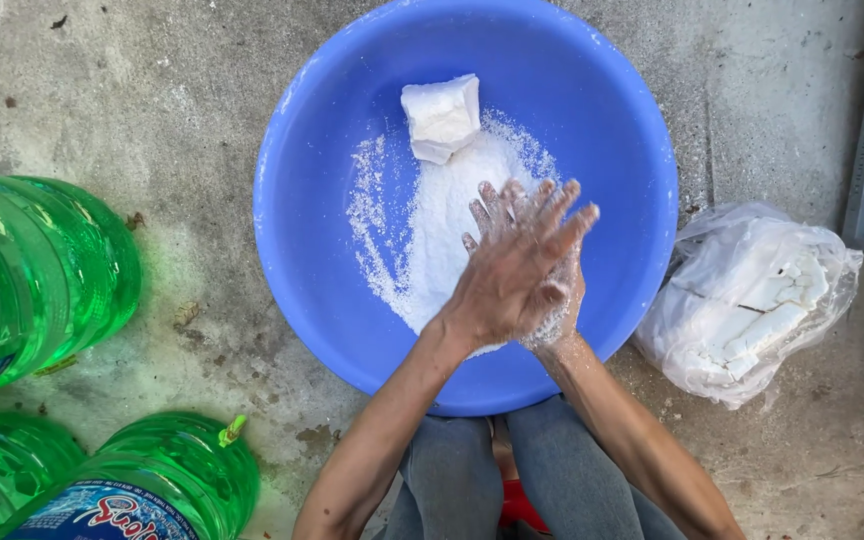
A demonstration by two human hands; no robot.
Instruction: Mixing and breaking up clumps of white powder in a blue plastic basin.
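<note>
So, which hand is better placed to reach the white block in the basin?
Probably the left hand: it lies on top of the right hand, its fingers pointing up-right, beside the white block. Both are powder-coated, pressed together over the basin.

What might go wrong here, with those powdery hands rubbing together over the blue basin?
Powder could fall outside the blue basin onto the concrete floor, since the left hand and right hand work near its front rim. Fine white powder might irritate bare skin. The white block sits on the loose heap and may slide.
</note>
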